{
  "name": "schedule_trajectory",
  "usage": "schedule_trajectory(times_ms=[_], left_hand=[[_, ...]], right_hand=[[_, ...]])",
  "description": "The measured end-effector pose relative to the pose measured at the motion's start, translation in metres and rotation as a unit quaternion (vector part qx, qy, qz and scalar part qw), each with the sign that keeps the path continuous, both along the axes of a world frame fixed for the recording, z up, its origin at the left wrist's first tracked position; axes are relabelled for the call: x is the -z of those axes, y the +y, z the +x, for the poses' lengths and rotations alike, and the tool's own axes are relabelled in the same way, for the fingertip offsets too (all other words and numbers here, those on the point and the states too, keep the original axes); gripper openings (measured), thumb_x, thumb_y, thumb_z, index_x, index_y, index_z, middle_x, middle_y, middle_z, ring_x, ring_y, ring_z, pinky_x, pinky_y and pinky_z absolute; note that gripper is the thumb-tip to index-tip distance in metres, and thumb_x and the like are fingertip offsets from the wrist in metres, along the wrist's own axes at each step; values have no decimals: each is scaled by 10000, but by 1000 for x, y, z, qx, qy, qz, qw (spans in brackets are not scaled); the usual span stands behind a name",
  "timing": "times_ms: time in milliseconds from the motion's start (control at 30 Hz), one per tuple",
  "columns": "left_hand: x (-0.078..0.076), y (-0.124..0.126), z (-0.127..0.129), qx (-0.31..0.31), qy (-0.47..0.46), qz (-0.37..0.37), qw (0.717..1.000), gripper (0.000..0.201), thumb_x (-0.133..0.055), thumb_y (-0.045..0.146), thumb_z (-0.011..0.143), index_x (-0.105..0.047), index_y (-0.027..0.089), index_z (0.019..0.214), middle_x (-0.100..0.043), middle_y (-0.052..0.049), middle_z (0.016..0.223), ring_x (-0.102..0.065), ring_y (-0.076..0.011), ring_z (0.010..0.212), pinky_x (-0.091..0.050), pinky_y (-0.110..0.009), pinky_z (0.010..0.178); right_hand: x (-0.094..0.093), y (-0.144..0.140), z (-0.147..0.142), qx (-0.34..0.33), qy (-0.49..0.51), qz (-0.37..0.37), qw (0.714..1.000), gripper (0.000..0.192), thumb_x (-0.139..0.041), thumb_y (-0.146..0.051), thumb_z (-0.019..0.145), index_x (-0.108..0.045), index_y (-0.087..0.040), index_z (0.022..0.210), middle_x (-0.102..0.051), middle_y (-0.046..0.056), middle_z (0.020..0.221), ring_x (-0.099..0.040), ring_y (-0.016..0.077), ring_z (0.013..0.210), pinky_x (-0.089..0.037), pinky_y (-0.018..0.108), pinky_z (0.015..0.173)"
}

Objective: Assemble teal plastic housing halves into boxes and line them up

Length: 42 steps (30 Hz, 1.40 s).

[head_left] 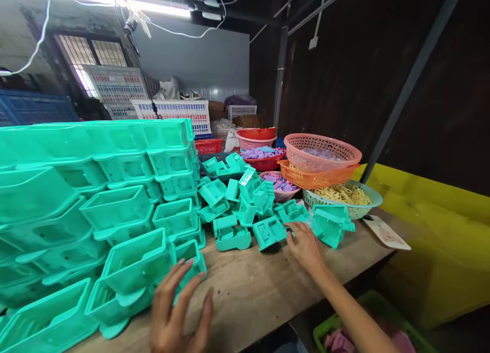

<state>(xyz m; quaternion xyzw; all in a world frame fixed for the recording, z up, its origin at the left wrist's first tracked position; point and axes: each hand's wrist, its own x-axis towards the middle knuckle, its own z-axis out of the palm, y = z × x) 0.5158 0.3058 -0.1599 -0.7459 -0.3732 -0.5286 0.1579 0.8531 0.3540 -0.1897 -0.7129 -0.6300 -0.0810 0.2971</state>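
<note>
My left hand (179, 312) is at the bottom, slightly blurred, with its fingers spread. Its fingertips are beside a small turquoise plastic box (193, 263) at the end of the stacked boxes; whether they touch it I cannot tell. My right hand (308, 248) reaches to the loose pile, thumb and forefinger closed at the right edge of a turquoise plastic part (270, 233) with square openings. That part sits tilted on the wooden table (245, 286). Close to the right of this hand stands another turquoise piece (329, 225). Behind lies a jumbled heap of similar parts (250, 195).
Tall stacks of turquoise boxes (118, 207) fill the left side. At the back right are a pink basket (325, 161), an orange basket (317, 178) and a pale green basket (373, 192) with yellow strips. A white flat object (386, 233) lies near the right edge.
</note>
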Motion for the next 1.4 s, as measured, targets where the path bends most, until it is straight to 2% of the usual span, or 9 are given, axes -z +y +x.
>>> schedule_trajectory(times_ms=[133, 433, 700, 833, 933, 1100, 1167, 1300, 1400], left_hand=[[15, 4, 28, 83, 43, -69, 993, 265, -597, 152, 959, -632, 214, 1214, -627, -134, 1342, -649, -269, 1251, -629, -411, 987], [40, 3, 60, 170, -4, -271, 948, 240, -572, 174, 915, -667, 217, 1132, -682, -151, 1252, -706, -300, 1168, -641, -492, 965], [30, -16, 52, 200, 41, -299, 932, 844, -739, 174, 875, -332, 348, 1594, -354, -136, 1681, -354, -354, 1568, -347, -664, 1251], [23, -22, 44, 241, -104, -365, 893, 1072, -822, 593, 821, -201, 316, 1650, -289, -175, 1716, -292, -393, 1594, -310, -682, 1261], [24, -20, 38, 279, -257, -451, 808, 822, -566, 714, 955, -346, 257, 1602, -394, -179, 1675, -415, -336, 1544, -366, -586, 1265], [21, -16, 27, 308, -313, -538, 720, 610, -683, 652, 909, -671, 216, 1336, -680, -149, 1431, -640, -325, 1342, -553, -456, 1125], [20, -17, 23, 292, -312, -544, 722, 600, -759, 636, 847, -709, 202, 1257, -760, -137, 1280, -734, -315, 1168, -641, -385, 942], [14, -12, 11, 153, -275, -458, 831, 506, -748, 614, 820, -731, 202, 1113, -803, -75, 1011, -771, -268, 899, -644, -330, 758], [13, -4, 4, 51, -172, -405, 896, 416, -671, 559, 845, -743, 206, 1053, -789, -55, 862, -764, -270, 773, -636, -366, 726]], right_hand=[[0, -3, -19, -93, -10, -29, 995, 396, -594, -142, 833, -752, -251, 1179, -755, 80, 1215, -712, 275, 1077, -569, 388, 939], [16, -35, -13, -208, -5, 10, 978, 260, -498, -117, 948, -722, -216, 1035, -783, 109, 1128, -773, 252, 997, -629, 370, 847], [-3, -93, -44, -301, 72, 65, 949, 270, -549, -158, 988, -719, -262, 1171, -810, 56, 1150, -776, 204, 1064, -600, 317, 979], [-25, -101, -60, -294, 223, 56, 928, 227, -596, -211, 952, -776, -276, 1074, -824, 38, 1068, -784, 199, 992, -605, 261, 883], [-29, -103, -73, -277, 403, -17, 872, 153, -716, -377, 912, -791, -265, 986, -808, 31, 882, -753, 192, 775, -596, 261, 722], [-18, -102, -101, -284, 661, -154, 677, 540, -772, -682, 800, -757, -259, 1135, -799, 73, 1012, -752, 235, 897, -599, 328, 778], [-11, -97, -106, -279, 626, -170, 708, 622, -689, -754, 823, -747, -245, 1176, -800, 86, 993, -759, 257, 903, -607, 350, 765], [-5, -75, -79, -176, 355, -115, 911, 507, -535, -642, 946, -778, -224, 1099, -804, 102, 985, -759, 285, 916, -621, 399, 818], [-7, -55, -31, -62, 257, -54, 963, 367, -538, -402, 932, -759, -212, 1154, -742, 161, 1255, -679, 352, 1178, -514, 517, 1066]])
